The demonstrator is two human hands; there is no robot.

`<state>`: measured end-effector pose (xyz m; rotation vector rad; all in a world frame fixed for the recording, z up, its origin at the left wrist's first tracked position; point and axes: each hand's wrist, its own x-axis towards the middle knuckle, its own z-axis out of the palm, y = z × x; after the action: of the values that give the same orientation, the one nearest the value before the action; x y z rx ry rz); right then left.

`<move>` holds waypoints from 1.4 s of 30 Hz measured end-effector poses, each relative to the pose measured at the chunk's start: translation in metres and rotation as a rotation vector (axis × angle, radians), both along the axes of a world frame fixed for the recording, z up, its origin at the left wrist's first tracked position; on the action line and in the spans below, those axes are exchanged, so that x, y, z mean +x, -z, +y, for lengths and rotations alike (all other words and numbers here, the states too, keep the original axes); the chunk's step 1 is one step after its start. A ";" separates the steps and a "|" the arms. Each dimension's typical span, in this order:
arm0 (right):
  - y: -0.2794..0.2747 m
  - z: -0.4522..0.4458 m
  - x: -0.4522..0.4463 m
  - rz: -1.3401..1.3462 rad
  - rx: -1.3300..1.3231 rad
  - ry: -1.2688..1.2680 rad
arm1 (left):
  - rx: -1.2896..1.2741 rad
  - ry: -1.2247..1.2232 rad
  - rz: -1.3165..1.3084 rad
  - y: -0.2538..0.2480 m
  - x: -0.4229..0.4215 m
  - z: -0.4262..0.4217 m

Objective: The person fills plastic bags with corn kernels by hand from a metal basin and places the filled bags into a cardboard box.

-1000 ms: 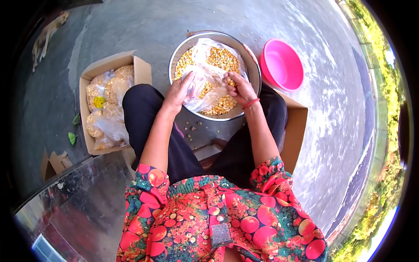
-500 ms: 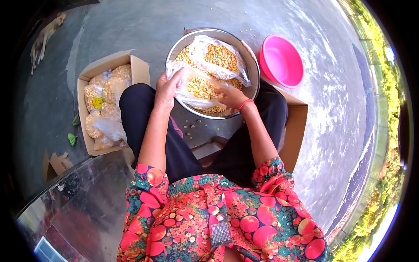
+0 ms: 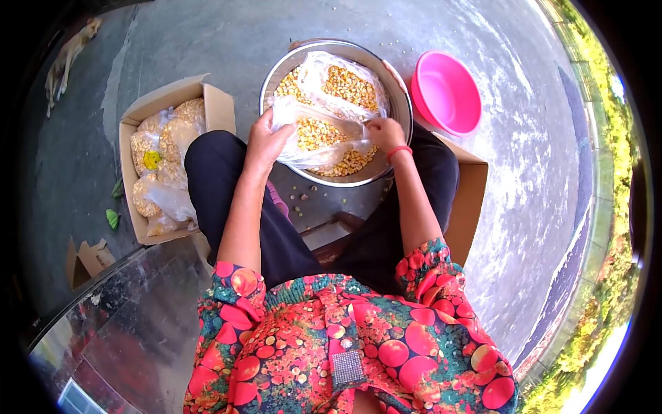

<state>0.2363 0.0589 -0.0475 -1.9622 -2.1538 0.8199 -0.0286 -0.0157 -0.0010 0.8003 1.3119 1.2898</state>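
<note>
left hand [image 3: 267, 143] pinches one side of a clear plastic bag [image 3: 290, 112] | right hand [image 3: 388, 134] pinches the other side | corn kernels [image 3: 318, 134] sit inside | metal pan [image 3: 401, 100] is under it

There are two hands [image 3: 265, 143] [image 3: 387, 134], one pot [image 3: 398, 103], one pink basin [image 3: 448, 93].

Before the person [image 3: 296, 345] there is a pan [image 3: 400, 100]. In it lie corn kernels [image 3: 348, 163], a farther bag [image 3: 348, 86] and a nearer bag [image 3: 319, 134]; the left hand [image 3: 265, 141] is at the latter's left side, the right hand [image 3: 387, 134] at its right. A carton [image 3: 221, 110], with filled bags [image 3: 169, 147] inside, stands to the left. Just right of the pan is a basin [image 3: 448, 95] (a second carton [image 3: 469, 200] stands beside the right knee [image 3: 436, 165]).
</note>
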 end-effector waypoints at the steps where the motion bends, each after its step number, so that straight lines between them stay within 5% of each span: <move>1: 0.008 -0.004 -0.003 -0.091 -0.037 -0.058 | -0.002 0.017 -0.020 -0.001 0.000 0.000; 6: 0.044 -0.017 -0.023 -0.267 -0.107 -0.195 | -0.086 0.104 -0.043 -0.005 -0.003 -0.002; 10: 0.048 -0.018 -0.024 -0.067 -0.297 -0.383 | -0.072 0.123 -0.065 -0.005 0.001 -0.001; 17: 0.020 -0.019 -0.025 -0.116 -0.440 -0.159 | -0.050 0.135 -0.057 -0.005 0.002 -0.003; 19: 0.012 -0.019 -0.021 0.171 -0.458 0.151 | -0.047 0.140 -0.047 -0.003 0.001 -0.003; 27: -0.012 -0.015 -0.016 1.087 -0.339 0.652 | -0.049 0.153 0.015 0.002 0.001 -0.003; 31: -0.031 -0.011 -0.021 1.397 -0.334 0.704 | -0.037 0.192 0.019 -0.005 0.003 -0.007; 33: -0.040 -0.011 -0.032 1.499 -0.446 0.533 | -0.057 0.208 0.042 -0.007 0.004 -0.007; 40: -0.050 -0.035 -0.078 1.370 -0.716 0.142 | -0.033 0.198 0.000 -0.006 0.009 -0.009; 42: -0.049 -0.042 -0.073 0.854 -0.580 -0.003 | -0.018 0.174 -0.011 -0.007 0.009 -0.008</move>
<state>0.1637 0.0174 0.0019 -1.3349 -1.4868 1.9897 -0.0198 -0.0240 0.0056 0.8739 1.2156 1.1422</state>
